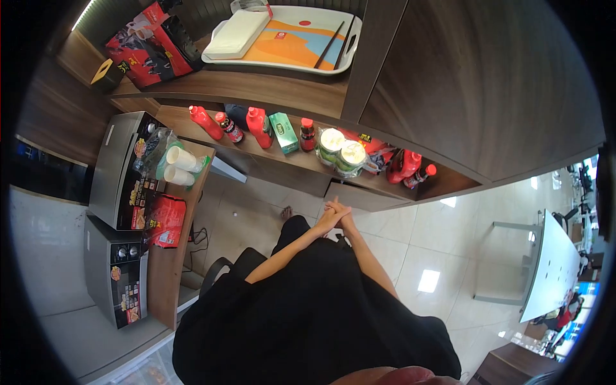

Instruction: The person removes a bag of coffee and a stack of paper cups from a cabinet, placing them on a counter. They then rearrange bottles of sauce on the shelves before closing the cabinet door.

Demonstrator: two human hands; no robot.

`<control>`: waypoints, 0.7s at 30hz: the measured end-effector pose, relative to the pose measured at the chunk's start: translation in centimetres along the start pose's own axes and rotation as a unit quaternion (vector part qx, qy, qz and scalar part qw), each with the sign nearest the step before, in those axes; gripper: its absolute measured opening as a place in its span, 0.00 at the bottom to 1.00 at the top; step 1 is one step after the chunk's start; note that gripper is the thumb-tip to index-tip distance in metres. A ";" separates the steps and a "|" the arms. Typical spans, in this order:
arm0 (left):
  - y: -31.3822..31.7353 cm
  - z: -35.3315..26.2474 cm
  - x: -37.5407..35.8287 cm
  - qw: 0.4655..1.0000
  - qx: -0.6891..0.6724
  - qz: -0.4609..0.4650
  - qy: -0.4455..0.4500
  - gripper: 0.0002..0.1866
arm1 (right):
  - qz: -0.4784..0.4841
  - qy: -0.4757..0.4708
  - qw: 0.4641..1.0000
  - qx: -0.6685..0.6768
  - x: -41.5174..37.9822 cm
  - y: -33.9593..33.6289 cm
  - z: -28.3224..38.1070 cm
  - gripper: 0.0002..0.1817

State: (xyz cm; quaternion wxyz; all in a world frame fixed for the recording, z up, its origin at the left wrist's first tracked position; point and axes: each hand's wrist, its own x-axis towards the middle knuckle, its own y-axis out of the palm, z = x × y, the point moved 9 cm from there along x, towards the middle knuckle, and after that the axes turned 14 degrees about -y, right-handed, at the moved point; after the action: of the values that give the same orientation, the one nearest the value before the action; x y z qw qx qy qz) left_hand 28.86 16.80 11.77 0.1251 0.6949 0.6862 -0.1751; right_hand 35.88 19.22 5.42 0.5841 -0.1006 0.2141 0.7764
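My left hand [328,220] and my right hand [347,219] are clasped in front of my body, their fingers crossed over each other. No object shows in either one; some fingers are hidden by the overlap. Beyond them is a wooden shelf [282,162]. Nearest on it stand two plastic-wrapped green containers with pale round tops [342,153]. To their left are a dark bottle with a red cap [308,135], a green-and-white box [283,133] and a red bottle [259,126]. More red-capped bottles [405,168] stand at the right.
Above is a white tray [296,67] bearing a white pack [237,33] and dark chopsticks [330,43], beside a red-black bag [153,48]. At left are two oven-like appliances [119,170], paper cups [179,165] and a red packet [168,220]. A white table [553,269] stands right.
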 end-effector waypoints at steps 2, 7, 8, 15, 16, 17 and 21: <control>-1.8 0.9 2.2 0.994 0.060 -0.083 -0.043 0.50 | -0.046 -0.030 0.997 -0.061 -0.8 0.6 3.4 0.28; -10.0 -25.2 -7.6 0.898 0.091 -0.362 0.233 0.34 | 0.005 -0.122 0.988 -0.095 -1.4 -1.9 6.6 0.19; -11.1 -29.9 -9.2 0.858 0.070 -0.384 0.334 0.30 | 0.010 -0.108 0.990 -0.094 -1.9 -2.6 6.4 0.19; -12.5 -50.8 -9.2 0.848 -0.074 -0.234 0.470 0.40 | 0.002 -0.052 0.996 -0.072 -4.4 -7.2 4.9 0.19; -12.0 -51.5 -7.7 0.869 -0.090 -0.192 0.447 0.45 | -0.007 -0.053 0.997 -0.061 -4.6 -7.9 4.7 0.19; -11.4 -51.9 -6.7 0.888 -0.107 -0.148 0.423 0.49 | -0.020 -0.048 0.997 -0.049 -5.0 -8.8 4.3 0.19; -10.7 -52.6 -7.7 0.886 -0.154 -0.106 0.425 0.48 | -0.098 -0.025 0.995 0.022 -6.6 -13.7 1.5 0.20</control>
State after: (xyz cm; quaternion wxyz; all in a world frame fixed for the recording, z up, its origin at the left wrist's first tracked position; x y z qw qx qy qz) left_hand 22.02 31.93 63.43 -0.0922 0.5976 0.7617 0.2326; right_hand 50.94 17.30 6.49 0.6648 -0.0891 0.2059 0.7125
